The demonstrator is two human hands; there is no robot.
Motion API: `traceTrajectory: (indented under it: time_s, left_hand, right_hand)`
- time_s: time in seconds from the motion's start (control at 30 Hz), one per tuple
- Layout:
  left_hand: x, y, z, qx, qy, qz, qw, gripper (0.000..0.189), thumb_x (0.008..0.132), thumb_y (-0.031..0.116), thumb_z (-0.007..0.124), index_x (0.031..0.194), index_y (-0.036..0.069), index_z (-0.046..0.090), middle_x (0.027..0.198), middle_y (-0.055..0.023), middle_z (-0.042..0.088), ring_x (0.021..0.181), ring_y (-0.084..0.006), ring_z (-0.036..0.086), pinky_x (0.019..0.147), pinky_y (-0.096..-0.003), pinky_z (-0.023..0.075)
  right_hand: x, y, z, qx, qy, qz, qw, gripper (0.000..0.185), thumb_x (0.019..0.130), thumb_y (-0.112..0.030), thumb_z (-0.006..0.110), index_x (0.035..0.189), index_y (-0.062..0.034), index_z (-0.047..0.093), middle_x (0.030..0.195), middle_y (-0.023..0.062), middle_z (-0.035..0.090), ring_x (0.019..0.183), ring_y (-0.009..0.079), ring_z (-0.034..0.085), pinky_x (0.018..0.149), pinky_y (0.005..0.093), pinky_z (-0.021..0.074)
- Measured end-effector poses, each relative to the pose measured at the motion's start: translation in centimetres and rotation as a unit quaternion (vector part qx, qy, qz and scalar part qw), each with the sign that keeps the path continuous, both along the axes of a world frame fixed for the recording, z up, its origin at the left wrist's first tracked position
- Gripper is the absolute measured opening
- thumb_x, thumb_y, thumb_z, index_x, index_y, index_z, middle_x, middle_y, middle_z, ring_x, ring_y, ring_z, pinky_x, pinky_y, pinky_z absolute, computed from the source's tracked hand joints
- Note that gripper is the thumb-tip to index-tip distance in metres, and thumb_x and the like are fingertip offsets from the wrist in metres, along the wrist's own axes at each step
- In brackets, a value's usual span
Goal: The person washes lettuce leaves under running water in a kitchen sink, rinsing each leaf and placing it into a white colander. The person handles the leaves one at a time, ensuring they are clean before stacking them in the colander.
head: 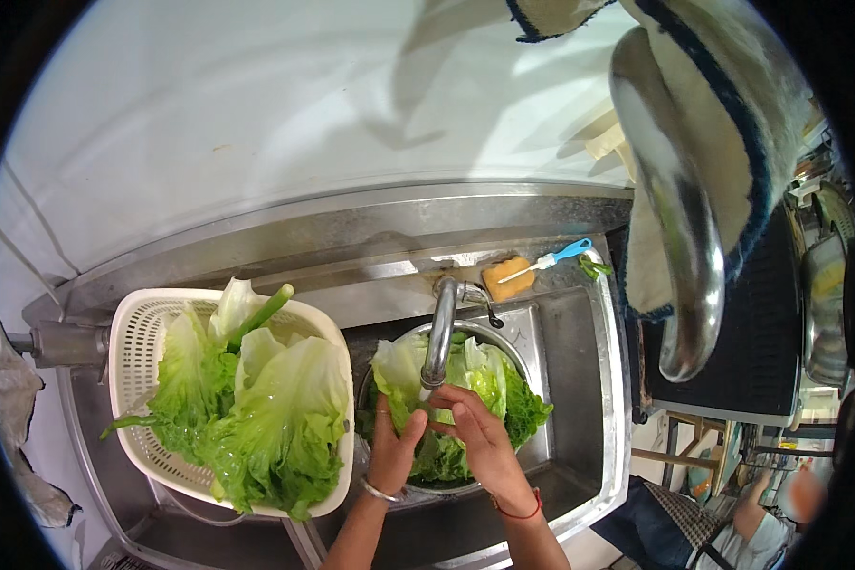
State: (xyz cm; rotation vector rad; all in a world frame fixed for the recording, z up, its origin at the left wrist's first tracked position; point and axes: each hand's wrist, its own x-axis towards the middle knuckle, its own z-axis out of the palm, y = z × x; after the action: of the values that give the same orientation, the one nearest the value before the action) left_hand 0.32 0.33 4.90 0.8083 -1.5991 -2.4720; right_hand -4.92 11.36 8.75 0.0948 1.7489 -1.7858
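In the right sink basin stands a round metal bowl (520, 356) filled with lettuce leaves (527, 406). My left hand (393, 452) holds a pale green lettuce leaf (393, 367) between thumb and fingers at the bowl's left side. Beneath the spout of the chrome faucet (442, 328), water runs down between my hands. My right hand (486, 449) is beside the stream with its fingers apart, near the held leaf; nothing is visible in its grasp. The faucet partly hides the bowl's contents, and my hands cover its front.
A cream plastic basket (132, 385) of wet lettuce (285, 406) and green stalks rests over the left basin. Behind the faucet lie an orange sponge (506, 276) and a blue-handled brush (570, 249). A shiny metal utensil (684, 214) hangs close at right. A person (741, 527) is at lower right.
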Motion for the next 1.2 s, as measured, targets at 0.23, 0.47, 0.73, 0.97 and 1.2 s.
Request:
traceTrajectory:
  time_s: [0.23, 0.47, 0.73, 0.97, 1.2]
  left_hand:
    - [-0.7, -0.7, -1.2, 0.164, -0.076, -0.007, 0.984, 0.035, 0.092, 0.026, 0.055, 0.117, 0.001, 0.053, 0.109, -0.0038, 0.057, 0.098, -0.0128, 0.051, 0.086, -0.0264, 0.0394]
    - [-1.3, -0.7, -1.1, -0.107, -0.021, -0.072, 0.991, 0.028, 0.086, 0.008, 0.055, 0.111, -0.002, 0.054, 0.099, -0.0086, 0.06, 0.089, -0.0153, 0.054, 0.082, -0.0303, 0.0433]
    - [-1.6, -0.2, -1.4, -0.159, 0.016, 0.018, 0.987, 0.032, 0.088, 0.013, 0.057, 0.117, 0.001, 0.049, 0.11, -0.0082, 0.054, 0.105, -0.0157, 0.047, 0.091, -0.0291, 0.0374]
    - [-1.1, -0.7, -1.3, 0.047, -0.027, 0.01, 0.998, 0.04, 0.09, 0.021, 0.057, 0.123, 0.002, 0.043, 0.109, -0.006, 0.053, 0.101, -0.015, 0.048, 0.089, -0.0278, 0.0392]
    - [-1.7, -0.7, 0.5, -0.22, 0.002, -0.02, 0.975, 0.021, 0.085, 0.01, 0.058, 0.102, 0.001, 0.051, 0.093, -0.0099, 0.055, 0.085, -0.0185, 0.053, 0.079, -0.0295, 0.0425]
  right_hand:
    - [0.3, -0.5, -0.5, 0.126, 0.158, 0.026, 0.979, 0.042, 0.085, -0.007, 0.061, 0.124, -0.0011, 0.049, 0.116, 0.013, 0.052, 0.103, 0.018, 0.052, 0.082, 0.0292, 0.0456]
    - [-0.7, -0.2, -3.2, 0.064, 0.104, -0.018, 0.992, 0.039, 0.083, -0.003, 0.063, 0.119, 0.0032, 0.051, 0.1, 0.007, 0.062, 0.093, 0.0111, 0.055, 0.082, 0.0242, 0.0439]
    - [-1.3, -0.9, -2.0, -0.06, 0.008, -0.129, 0.99, 0.034, 0.083, 0.003, 0.061, 0.115, 0.0, 0.051, 0.105, 0.0071, 0.061, 0.094, 0.0111, 0.057, 0.083, 0.023, 0.0447]
    - [-1.0, -2.0, -2.7, -0.067, 0.063, -0.014, 0.996, 0.039, 0.084, 0.003, 0.058, 0.122, -0.0001, 0.047, 0.112, 0.005, 0.057, 0.1, 0.0109, 0.054, 0.086, 0.0246, 0.0428]
    - [-0.9, 0.7, -3.4, -0.025, 0.006, -0.016, 1.0, 0.032, 0.089, -0.002, 0.054, 0.121, -0.0015, 0.049, 0.108, 0.0036, 0.057, 0.098, 0.0095, 0.052, 0.085, 0.0238, 0.0424]
